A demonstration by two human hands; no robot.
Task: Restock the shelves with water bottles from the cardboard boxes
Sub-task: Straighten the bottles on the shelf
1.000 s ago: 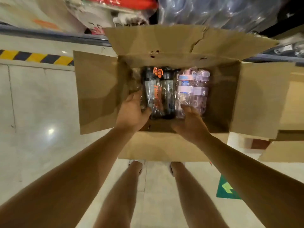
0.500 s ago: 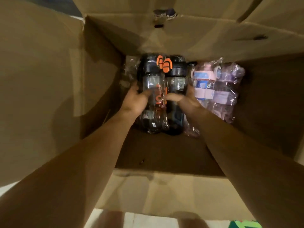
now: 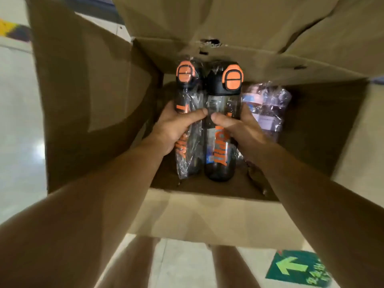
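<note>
Inside an open cardboard box point(image 3: 93, 96), the left hand point(image 3: 176, 127) and right hand point(image 3: 239, 127) each grip one of two plastic-wrapped black-and-orange water bottles point(image 3: 222, 125), beside wrapped purple bottles point(image 3: 268, 109) of uncertain count.

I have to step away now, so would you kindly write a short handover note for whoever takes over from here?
Left hand: grips the plastic-wrapped black bottle with the orange cap.
Right hand: grips the second black bottle with the orange lid.
Both bottles are held side by side, upright, over the open brown cardboard box.
Left in the box: wrapped pale purple and pink bottles at the right.
Done: two bottles picked up. To do: shelve them, then empty the box; no shelf is in view.
</note>
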